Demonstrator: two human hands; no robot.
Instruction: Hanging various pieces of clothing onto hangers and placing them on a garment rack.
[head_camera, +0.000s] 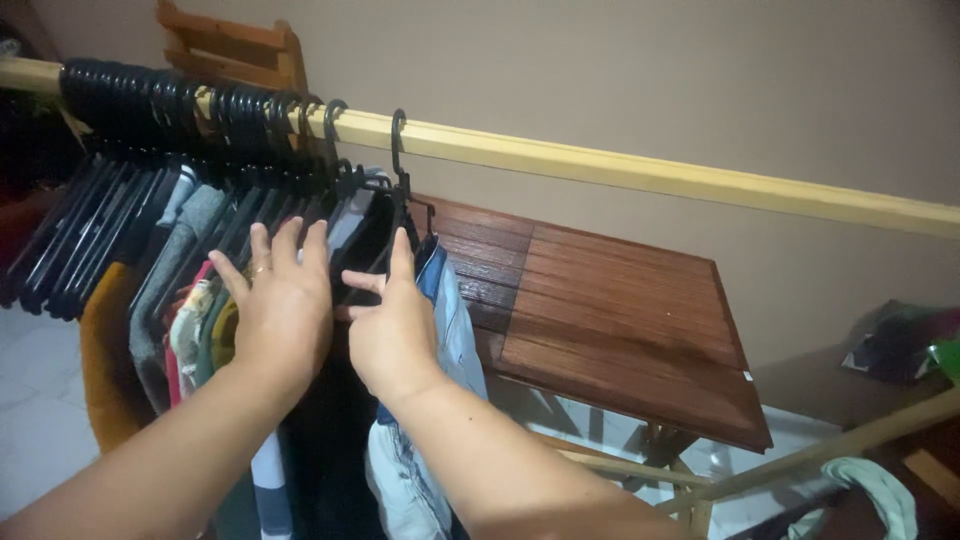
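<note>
Hands (285, 300) crowded among hangers (180, 120)

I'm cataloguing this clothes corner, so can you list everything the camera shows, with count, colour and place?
rail: one, pale wood, running across the wall from upper left to right.
hangers: many, black, bunched on the rail's left part.
clothes: several, grey, mustard, pink, dark, hanging under the hangers.
denim garment: one, light blue, rightmost on the rail.
folding table: one, reddish-brown slats, behind and right of the clothes.
green cloth: one, pale, lower right.
left hand: open, flat on the hanging clothes.
right hand: fingers at the last black hanger.
</note>
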